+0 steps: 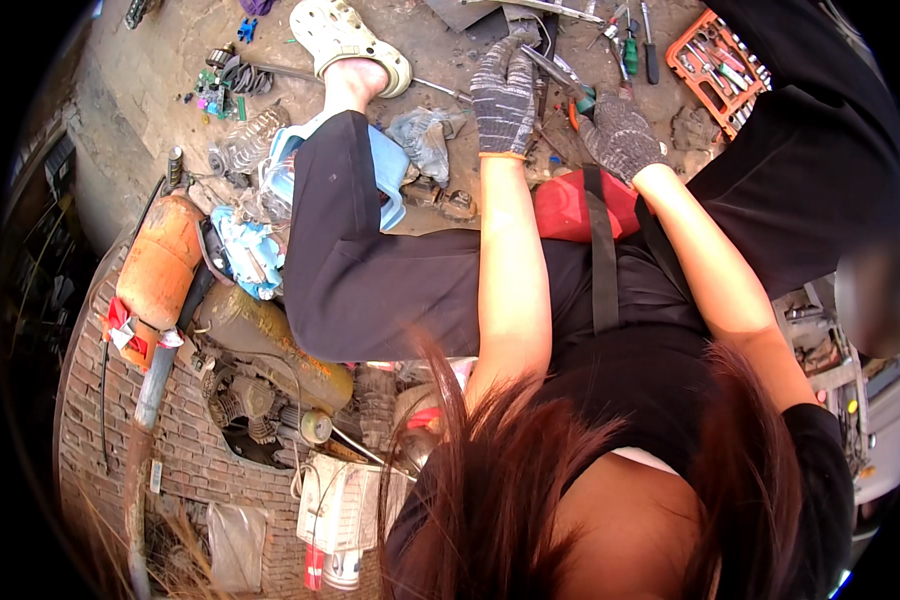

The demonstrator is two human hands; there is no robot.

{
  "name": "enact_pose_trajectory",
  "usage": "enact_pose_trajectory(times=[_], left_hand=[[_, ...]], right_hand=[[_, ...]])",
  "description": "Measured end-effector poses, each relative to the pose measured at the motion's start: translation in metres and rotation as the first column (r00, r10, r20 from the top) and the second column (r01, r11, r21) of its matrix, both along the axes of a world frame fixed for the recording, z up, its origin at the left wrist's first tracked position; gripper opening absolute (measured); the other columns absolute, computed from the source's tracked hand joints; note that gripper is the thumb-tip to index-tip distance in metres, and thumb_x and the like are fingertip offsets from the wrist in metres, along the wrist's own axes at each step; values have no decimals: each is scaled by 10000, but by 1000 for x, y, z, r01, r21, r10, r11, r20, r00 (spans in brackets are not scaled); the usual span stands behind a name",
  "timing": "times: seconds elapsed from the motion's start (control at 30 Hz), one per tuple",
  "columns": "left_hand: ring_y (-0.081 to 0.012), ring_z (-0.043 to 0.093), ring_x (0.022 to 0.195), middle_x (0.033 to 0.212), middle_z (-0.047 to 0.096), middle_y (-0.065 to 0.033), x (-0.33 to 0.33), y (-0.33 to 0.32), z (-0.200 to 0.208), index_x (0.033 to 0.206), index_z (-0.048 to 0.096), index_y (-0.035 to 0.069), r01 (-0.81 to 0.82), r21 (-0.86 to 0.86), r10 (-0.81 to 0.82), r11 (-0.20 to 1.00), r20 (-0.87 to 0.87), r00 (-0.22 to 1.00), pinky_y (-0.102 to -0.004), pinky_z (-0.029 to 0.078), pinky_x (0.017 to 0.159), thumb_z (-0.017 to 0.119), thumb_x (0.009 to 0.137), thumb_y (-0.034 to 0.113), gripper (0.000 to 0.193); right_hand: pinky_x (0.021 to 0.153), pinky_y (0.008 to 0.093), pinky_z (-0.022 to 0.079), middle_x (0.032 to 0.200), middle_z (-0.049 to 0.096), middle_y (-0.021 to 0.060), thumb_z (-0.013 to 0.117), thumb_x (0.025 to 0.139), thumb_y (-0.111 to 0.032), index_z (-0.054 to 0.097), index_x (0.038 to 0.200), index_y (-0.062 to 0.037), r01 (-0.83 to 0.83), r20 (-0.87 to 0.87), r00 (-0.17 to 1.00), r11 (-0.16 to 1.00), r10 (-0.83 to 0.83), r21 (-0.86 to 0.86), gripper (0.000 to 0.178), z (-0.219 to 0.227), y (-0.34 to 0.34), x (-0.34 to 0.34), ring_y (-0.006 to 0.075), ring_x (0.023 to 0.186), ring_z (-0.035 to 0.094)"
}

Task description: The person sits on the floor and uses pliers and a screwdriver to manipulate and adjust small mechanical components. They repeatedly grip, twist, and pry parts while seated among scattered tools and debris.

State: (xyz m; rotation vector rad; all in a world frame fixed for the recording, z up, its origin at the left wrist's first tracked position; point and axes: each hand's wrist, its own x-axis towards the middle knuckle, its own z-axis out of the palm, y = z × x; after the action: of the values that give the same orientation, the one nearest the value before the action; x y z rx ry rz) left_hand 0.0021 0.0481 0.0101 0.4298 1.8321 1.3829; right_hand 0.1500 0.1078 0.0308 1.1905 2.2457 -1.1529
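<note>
We find both hands in coarse, mottled-grey knit gloves. The right hand [622, 135] closes on the pliers [584, 102], their smooth handles orange and teal; the tool sits between the hands, above the dusty ground [450, 130]. The left hand [505, 100] lies extended, fingers together, beside a flat grey metal piece [523, 18] that the upper edge cuts off. Its fingertips overlap the metal; we cannot tell whether it grips. The pliers' far end is hard to make out.
</note>
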Motion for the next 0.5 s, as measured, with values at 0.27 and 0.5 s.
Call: enact_pose_trajectory(times=[0.27,0.5], left_hand=[[-163,599,858,980,650,-112,-2,-2,-3,1071,591,-44,21,-48,-22,999,-20,1000,-281,472,772,507,879,57,232],[-102,567,689,876,643,-70,0,-7,-12,1118,573,-5,-28,-9,29,1000,190,981,-233,452,601,509,877,65,260]], right_hand=[[791,493,435,912,546,318,558,791,-196,473,1007,47,-7,-24,1000,997,8,76,336,-2,0,-1,457,932,521],[780,451,433,947,577,250,600,803,-308,522,1019,-7,240,-120,960,964,-254,-118,378,-13,-5,0,408,925,550]])
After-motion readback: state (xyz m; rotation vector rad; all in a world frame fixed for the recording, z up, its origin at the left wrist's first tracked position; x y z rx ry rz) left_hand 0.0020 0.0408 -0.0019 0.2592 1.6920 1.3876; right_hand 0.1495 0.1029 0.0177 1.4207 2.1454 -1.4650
